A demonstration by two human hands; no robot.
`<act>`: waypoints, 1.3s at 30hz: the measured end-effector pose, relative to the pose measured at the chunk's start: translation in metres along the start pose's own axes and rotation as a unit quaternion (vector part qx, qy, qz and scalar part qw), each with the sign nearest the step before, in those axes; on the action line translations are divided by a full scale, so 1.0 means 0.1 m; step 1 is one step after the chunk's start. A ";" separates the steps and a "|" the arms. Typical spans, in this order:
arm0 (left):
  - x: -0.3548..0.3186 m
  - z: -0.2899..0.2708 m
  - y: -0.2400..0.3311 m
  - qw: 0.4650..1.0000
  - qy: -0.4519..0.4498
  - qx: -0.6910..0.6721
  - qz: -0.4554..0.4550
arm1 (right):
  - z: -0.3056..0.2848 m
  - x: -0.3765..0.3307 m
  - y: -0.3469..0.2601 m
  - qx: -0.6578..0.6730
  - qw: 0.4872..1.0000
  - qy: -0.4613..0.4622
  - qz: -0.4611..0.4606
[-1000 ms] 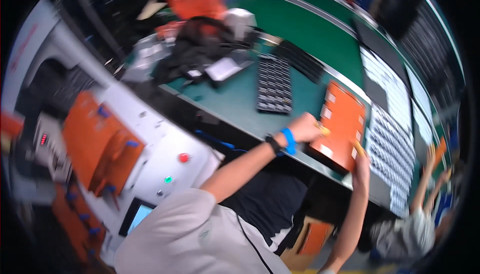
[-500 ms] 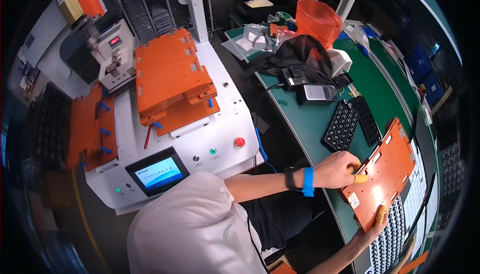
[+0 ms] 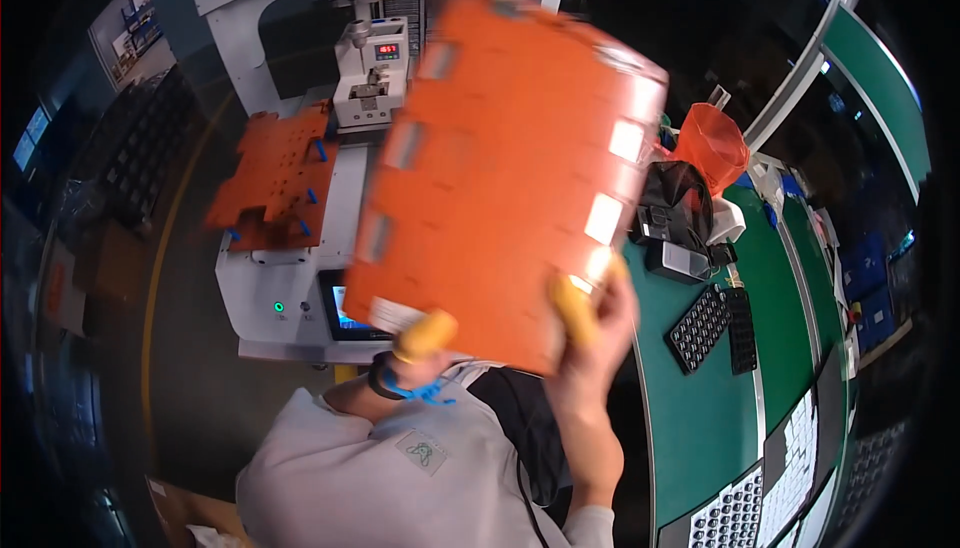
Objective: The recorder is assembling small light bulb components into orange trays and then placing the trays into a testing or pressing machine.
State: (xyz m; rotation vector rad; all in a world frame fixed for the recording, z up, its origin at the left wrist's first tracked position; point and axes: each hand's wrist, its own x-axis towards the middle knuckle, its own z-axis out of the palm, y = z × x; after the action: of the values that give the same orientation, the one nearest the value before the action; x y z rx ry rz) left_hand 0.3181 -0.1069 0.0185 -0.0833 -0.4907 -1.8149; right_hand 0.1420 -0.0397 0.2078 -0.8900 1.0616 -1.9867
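A large orange fixture plate (image 3: 505,183), slightly blurred, is held up between my two hands, with rectangular cut-outs along its sides and a white label near its lower left corner. My left hand (image 3: 424,348), in yellow finger covers with a black band and a blue strap at the wrist, grips that lower left corner. At the lower right edge my right hand (image 3: 592,343) closes around the plate, thumb across its face. Behind the plate stands a white bench-top machine (image 3: 270,313), largely hidden. On its left side lies another orange fixture (image 3: 265,178) with blue pins.
A partly covered touch screen (image 3: 345,313) sits on the machine's front, below a tool head (image 3: 360,33). The green bench (image 3: 690,458) at right carries black key trays (image 3: 700,328), a dark bag (image 3: 680,188), a red-orange bag (image 3: 712,148) and white key sheets (image 3: 730,508).
Both hands have carried the orange plate from above the right-hand bench leftward and up, before the machine. My view has turned, and the plate now hides the machine's right side.
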 end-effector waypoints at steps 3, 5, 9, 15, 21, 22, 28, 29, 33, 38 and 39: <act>0.43 0.79 0.38 0.955 0.046 0.167 0.242 | 0.53 0.23 0.45 0.072 0.983 -0.117 0.118; 0.52 0.81 0.75 0.929 0.169 0.169 0.284 | 0.80 0.39 0.62 0.015 0.977 -0.168 0.129; 0.54 0.60 1.42 0.906 0.205 0.179 0.325 | 0.83 0.64 0.96 0.000 0.962 -0.228 0.147; 1.02 0.39 1.98 0.864 0.237 0.250 0.367 | 0.73 1.09 1.19 -0.051 0.975 -0.213 0.027; 1.37 0.09 2.39 0.894 0.226 0.221 0.317 | 0.79 1.22 1.17 -0.117 0.975 -0.188 -0.034; 1.39 0.10 2.39 0.899 0.225 0.216 0.306 | 0.76 1.23 1.13 -0.119 0.976 -0.181 0.014; 1.47 -0.04 2.32 0.896 0.237 0.234 0.293 | 0.64 1.30 1.26 -0.150 0.972 -0.177 -0.028; 1.49 -0.07 2.32 0.898 0.243 0.226 0.290 | 0.63 1.29 1.26 -0.151 0.972 -0.177 -0.026; 1.55 -0.30 2.40 0.905 0.254 0.195 0.279 | 0.58 1.25 1.23 -0.127 0.978 -0.165 0.006; 1.50 -0.34 2.48 0.915 0.263 0.187 0.243 | 0.49 1.20 1.21 -0.147 0.975 -0.166 -0.021; 1.48 -0.31 2.51 0.924 0.258 0.193 0.207 | 0.47 1.18 1.20 -0.147 0.976 -0.160 -0.021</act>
State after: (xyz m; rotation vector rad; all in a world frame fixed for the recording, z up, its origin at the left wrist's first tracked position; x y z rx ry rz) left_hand 0.5131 -0.3070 0.1072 0.5179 -0.4038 -1.2307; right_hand 0.1507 -0.2051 0.1511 -1.3474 1.1698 -1.6670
